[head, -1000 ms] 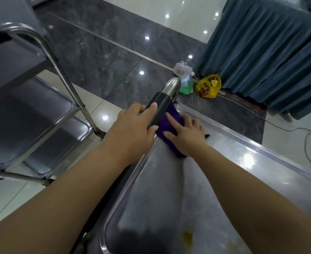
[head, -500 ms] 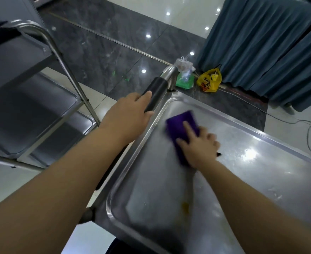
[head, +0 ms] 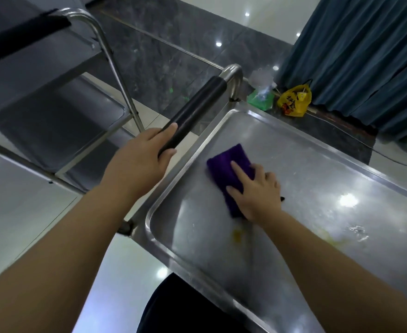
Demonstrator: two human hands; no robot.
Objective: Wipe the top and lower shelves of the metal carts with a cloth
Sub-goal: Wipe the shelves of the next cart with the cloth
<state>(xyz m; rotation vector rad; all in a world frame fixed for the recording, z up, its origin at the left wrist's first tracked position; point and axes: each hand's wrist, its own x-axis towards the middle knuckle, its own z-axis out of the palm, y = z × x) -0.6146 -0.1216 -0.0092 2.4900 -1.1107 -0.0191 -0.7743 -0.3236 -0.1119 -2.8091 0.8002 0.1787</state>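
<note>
The cloth [head: 226,164] is deep purple on the silver-grey top shelf [head: 305,179], which bears a yellow smear [head: 236,237] (orange at its middle). The handle grip [head: 195,114] is black, the floor [head: 164,56] dark grey and veined, the bag [head: 293,103] yellow with red print, the curtain [head: 353,51] teal.

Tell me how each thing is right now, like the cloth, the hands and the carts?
purple cloth: flat on the top shelf, under the right hand.
right hand: fingers straight, pressing the purple cloth.
left hand: gripping the black handle.
top shelf: streaky, with a yellow stain near the right wrist.
second cart: standing apart, untouched.
</note>
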